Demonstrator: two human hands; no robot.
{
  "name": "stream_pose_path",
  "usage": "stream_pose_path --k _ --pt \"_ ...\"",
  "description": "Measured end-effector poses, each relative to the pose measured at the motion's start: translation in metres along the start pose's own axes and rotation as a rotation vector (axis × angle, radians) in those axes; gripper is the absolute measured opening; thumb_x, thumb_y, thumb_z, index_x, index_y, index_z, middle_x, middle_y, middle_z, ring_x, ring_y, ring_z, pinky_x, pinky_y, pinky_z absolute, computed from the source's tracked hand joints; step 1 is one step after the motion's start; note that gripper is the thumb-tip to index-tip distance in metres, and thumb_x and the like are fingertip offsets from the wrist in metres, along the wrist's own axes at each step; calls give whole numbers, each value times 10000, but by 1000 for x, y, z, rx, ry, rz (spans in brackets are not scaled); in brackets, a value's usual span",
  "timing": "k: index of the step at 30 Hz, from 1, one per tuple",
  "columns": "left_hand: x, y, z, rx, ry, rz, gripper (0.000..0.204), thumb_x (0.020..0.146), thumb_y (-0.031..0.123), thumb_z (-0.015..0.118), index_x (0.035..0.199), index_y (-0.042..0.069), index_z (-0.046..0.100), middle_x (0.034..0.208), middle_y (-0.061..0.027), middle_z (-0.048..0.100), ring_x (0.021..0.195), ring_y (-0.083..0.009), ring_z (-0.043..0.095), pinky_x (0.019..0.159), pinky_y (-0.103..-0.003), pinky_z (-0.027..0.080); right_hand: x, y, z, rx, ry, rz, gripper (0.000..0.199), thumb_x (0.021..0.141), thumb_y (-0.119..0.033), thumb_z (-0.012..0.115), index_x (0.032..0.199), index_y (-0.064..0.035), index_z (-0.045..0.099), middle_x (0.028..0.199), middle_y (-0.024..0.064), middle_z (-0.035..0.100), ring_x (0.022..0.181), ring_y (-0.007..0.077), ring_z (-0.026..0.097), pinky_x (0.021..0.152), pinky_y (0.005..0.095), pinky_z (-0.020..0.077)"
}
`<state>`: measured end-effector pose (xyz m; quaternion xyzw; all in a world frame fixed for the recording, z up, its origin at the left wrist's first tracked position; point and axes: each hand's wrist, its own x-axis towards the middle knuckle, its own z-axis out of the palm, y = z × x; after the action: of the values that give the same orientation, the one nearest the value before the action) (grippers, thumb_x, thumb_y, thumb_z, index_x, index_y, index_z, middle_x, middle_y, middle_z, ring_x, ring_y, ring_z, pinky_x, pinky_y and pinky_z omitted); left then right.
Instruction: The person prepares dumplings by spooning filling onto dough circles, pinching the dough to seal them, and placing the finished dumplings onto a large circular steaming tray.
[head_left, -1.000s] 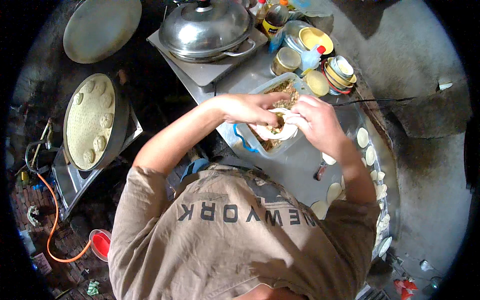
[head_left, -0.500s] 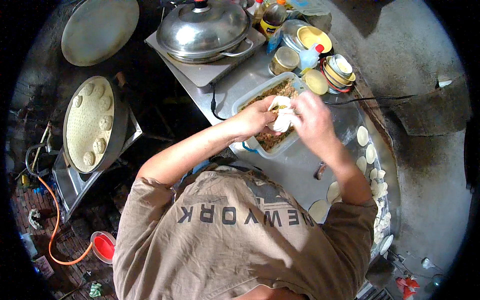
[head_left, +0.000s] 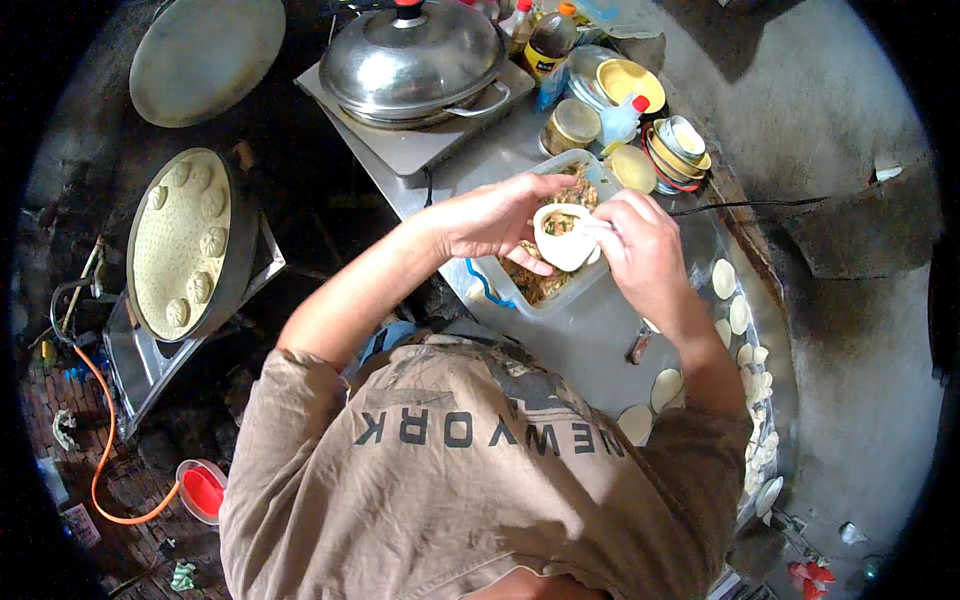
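Note:
A half-closed stuffed bun (head_left: 564, 250) hangs over a clear plastic tub (head_left: 545, 309) of minced filling (head_left: 538, 288). Green-flecked filling shows through the bun's round opening. My right hand (head_left: 648, 252) pinches the right edge of its dough between thumb and fingers. Just left of the bun, my left hand (head_left: 490, 222) is open, its thumb and fingers spread around that side. Whether a fingertip touches the dough is hard to tell.
A lidded metal pan (head_left: 410, 70) sits on a flat cooker ahead. Stacked bowls (head_left: 680, 150) and a jar (head_left: 570, 127) stand behind the tub. Dough rounds (head_left: 666, 388) and dough pieces (head_left: 757, 410) lie at right. Far left, a steamer (head_left: 222, 285) holds several pleated buns (head_left: 199, 287).
My left hand has let its fingers spread away from the bun. The bun's filled opening has turned more into view, with my right hand still at its edge.

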<state>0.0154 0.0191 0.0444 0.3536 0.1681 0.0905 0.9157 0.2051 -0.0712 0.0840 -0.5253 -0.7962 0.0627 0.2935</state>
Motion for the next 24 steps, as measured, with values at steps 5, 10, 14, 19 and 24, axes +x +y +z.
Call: stream_pose_path --k 5,10,14,19,24 --pt "47 -71 -20 -595 74 301 437 952 426 389 1114 62 569 1072 -98 624 981 -230 609 876 -402 488 -8 -2 29 102 32 119 140 738 -49 647 853 -33 569 823 124 560 795 311 564 660 402 459" --pt "31 -57 0 -388 325 249 216 949 235 457 1051 80 568 960 -59 628 851 -169 630 761 -335 536 2 -3 23 -112 94 -107 134 765 -97 625 857 -26 559 828 122 532 809 317 544 694 413 448" --pt "31 -51 0 -298 335 141 211 948 234 464 1026 78 583 936 -51 636 815 -154 637 732 -330 542 -1 10 20 -117 -52 -187 179 770 -150 637 878 -35 553 841 125 520 801 317 525 707 412 436" --pt "32 -50 -18 -212 232 73 184 928 219 505 999 73 591 930 -52 641 811 -160 638 745 -331 538 11 -2 8 -87 -5 -192 156 745 -113 631 856 -36 553 828 110 523 808 303 525 703 398 442" --pt "31 -39 -13 -58 180 -23 226 931 279 495 995 85 593 908 -41 646 801 -148 638 721 -327 539 0 3 15 -82 -126 -338 195 757 -154 654 865 -33 545 831 117 512 804 304 524 696 399 444"
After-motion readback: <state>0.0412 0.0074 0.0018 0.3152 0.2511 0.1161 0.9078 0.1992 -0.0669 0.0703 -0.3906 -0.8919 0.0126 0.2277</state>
